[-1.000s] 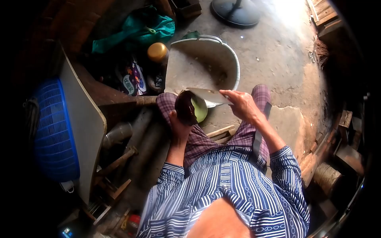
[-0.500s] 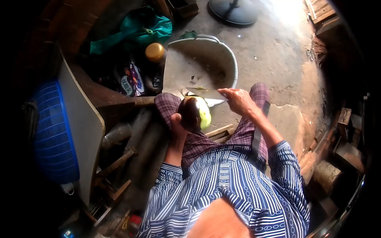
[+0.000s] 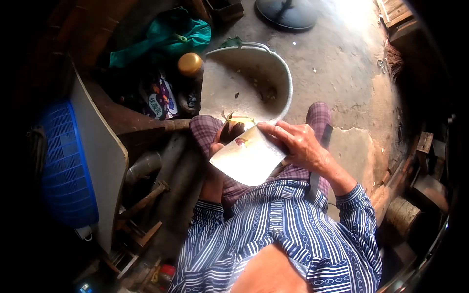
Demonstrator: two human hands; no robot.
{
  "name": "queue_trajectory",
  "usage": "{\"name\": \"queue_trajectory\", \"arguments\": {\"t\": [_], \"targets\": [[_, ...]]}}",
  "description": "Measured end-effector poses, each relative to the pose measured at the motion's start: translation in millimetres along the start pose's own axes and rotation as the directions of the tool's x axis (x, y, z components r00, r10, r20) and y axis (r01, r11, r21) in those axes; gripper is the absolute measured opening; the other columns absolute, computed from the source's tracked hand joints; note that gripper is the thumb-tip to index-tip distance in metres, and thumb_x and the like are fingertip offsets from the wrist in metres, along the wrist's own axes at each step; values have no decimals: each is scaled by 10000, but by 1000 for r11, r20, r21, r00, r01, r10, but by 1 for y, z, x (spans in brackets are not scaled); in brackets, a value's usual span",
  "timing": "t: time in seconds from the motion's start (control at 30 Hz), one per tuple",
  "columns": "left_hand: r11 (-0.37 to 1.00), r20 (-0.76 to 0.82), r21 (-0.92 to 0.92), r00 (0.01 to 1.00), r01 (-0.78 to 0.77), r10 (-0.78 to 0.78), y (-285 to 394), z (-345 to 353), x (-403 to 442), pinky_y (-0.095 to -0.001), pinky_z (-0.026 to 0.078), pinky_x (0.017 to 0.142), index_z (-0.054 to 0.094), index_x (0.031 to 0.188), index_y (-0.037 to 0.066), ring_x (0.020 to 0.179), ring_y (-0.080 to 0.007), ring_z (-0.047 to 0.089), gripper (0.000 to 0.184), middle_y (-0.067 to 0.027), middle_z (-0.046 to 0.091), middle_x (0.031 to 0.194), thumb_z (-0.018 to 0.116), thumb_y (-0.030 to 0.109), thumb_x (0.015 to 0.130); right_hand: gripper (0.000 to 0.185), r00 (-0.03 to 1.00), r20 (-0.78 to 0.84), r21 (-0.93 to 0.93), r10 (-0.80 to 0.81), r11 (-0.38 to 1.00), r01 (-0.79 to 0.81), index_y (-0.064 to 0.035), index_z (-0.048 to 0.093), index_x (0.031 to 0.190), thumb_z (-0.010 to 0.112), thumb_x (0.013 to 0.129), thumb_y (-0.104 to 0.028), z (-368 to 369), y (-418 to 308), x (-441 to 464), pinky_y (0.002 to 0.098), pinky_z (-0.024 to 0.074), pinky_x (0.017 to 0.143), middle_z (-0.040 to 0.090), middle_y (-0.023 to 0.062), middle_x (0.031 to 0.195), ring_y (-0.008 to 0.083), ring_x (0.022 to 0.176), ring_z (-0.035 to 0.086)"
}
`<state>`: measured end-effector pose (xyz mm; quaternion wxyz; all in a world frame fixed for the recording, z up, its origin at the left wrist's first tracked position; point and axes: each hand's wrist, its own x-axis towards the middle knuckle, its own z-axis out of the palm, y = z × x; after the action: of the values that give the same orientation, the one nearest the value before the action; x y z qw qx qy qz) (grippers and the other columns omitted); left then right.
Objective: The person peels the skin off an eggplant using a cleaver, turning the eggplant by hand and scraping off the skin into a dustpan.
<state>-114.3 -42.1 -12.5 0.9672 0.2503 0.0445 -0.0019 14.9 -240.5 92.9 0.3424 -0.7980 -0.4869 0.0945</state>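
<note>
My right hand (image 3: 300, 144) is closed on a broad cleaver (image 3: 249, 156), its pale blade turned flat toward me with a small dark-and-yellowish scrap on it. Behind the blade, a round vegetable with glossy dark skin (image 3: 231, 131) shows pale yellow-green at its cut top. Thin curled strips stick up from its upper left. My left hand (image 3: 216, 145) holds the vegetable from the left and below, with most of its fingers hidden by the blade. Just beyond both hands, between my knees, stands a large grey basin (image 3: 289, 88) with a few scraps inside.
At the left a blue plastic basket (image 3: 66, 161) leans behind a pale board (image 3: 105, 171). A green plastic bag (image 3: 190, 36), a gold-lidded jar (image 3: 190, 64) and a printed package (image 3: 163, 100) lie beyond. A dark round base (image 3: 286, 17) stands on the floor; logs (image 3: 403, 215) lie right.
The cleaver has swung from edge-on above the vegetable to flat in front of it, covering much of it. My right hand has come lower and closer to my left.
</note>
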Motion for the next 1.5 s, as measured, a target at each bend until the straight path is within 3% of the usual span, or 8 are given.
{"name": "queue_trajectory", "arguments": {"t": [0.17, 0.23, 0.37, 0.77, 1.1, 1.13, 1.3, 1.5], "targets": [[847, -35, 524, 991, -89, 126, 9, -5, 5, -351, 417, 985, 313, 1366, -29, 1141, -241, 526, 719, -171, 471, 1309, 605, 347, 827, 417, 998, 17, 41, 58, 997, -58, -140, 512, 1234, 614, 830, -156, 1, 0, -5, 349, 503, 516, 597, 83, 838, 250, 676, 641], [975, 109, 221, 994, 7, -32, 24, 17, 19, -299, 420, 943, 356, 1307, -33, 1092, -203, 537, 848, -159, 523, 1213, 702, 429, 685, 526, 978, 17, 123, 210, 970, -210, -89, 557, 1193, 660, 691, 32, 14, 23, -7, 358, 550, 663, 644, 136, 1006, 286, 780, 659], [918, 100, 363, 973, 158, -207, 33, 35, 23, -288, 387, 970, 359, 1292, -34, 1109, -194, 511, 868, -117, 537, 1171, 591, 144, 475, 405, 852, 187, 31, 490, 864, -503, -77, 609, 1128, 564, 745, 47, 52, 74, -13, 385, 512, 689, 666, 175, 830, 292, 752, 661], [809, -46, 583, 992, -72, 121, 5, 51, 35, -339, 335, 1034, 358, 1353, -26, 1194, -220, 461, 778, -114, 511, 1263, 743, 230, 727, 164, 746, 163, 904, 646, 204, -374, 15, 650, 969, 606, 833, -65, 73, 51, 15, 253, 474, 636, 649, 1, 813, 75, 719, 562], [929, -197, 366, 980, 57, 17, -7, 61, 35, -311, 360, 990, 353, 1329, 46, 1147, -190, 440, 784, -62, 469, 1231, 768, 267, 701, 399, 765, -111, 456, 635, 716, -528, 5, 560, 1061, 473, 677, 73, 54, 43, 27, 389, 471, 707, 607, 257, 858, 414, 842, 589], [948, -203, 312, 979, 64, 1, -9, 56, 35, -353, 368, 997, 351, 1336, 57, 1164, -208, 441, 766, -75, 467, 1247, 749, 271, 718, 193, 789, -191, 448, 584, 767, -459, -29, 563, 1004, 502, 821, -28, 62, 46, 27, 338, 474, 707, 620, 180, 858, 249, 808, 629], [931, -260, -364, 959, 16, -117, -15, 40, 28, -616, 337, 1002, 352, 1357, 107, 1209, -316, 446, 685, -145, 438, 1317, 669, 314, 786, 426, 843, -211, 419, 495, 825, -379, -17, 533, 1129, 482, 711, 46, 58, 42, 22, 424, 478, 725, 613, 242, 924, 410, 856, 595], [958, -385, -224, 919, -179, 82, -24, 23, 20, -416, 441, 951, 431, 1293, 41, 1137, -268, 508, 513, -135, 510, 1255, 572, 311, 880, 429, 944, -281, -33, 174, 981, -191, -76, 493, 1241, 563, 818, -63, 50, 5, -5, 323, 515, 514, 576, 101, 789, 228, 618, 620]]}}
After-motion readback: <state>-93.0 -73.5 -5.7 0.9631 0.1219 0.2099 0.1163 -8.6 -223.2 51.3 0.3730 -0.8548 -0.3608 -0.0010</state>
